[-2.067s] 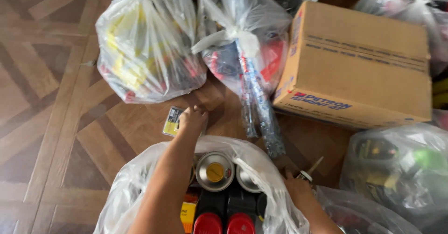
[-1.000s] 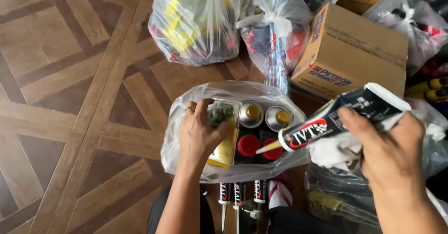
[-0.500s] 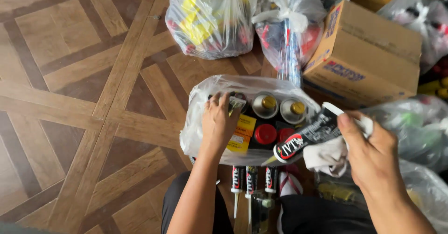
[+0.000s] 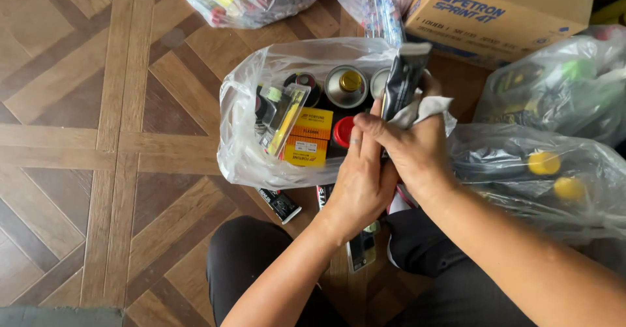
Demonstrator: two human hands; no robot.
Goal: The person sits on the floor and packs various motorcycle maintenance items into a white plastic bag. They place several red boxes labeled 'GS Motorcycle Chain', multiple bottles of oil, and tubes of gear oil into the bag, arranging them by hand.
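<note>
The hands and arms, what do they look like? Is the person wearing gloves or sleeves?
No gloves and no sleeves in view: both forearms are bare. The left hand has a thin ring on one finger. The right hand shows no ring or watch.

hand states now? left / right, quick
Left hand: closed on the black tube.
Right hand: closed, holding the white cloth against the same tube.
</note>
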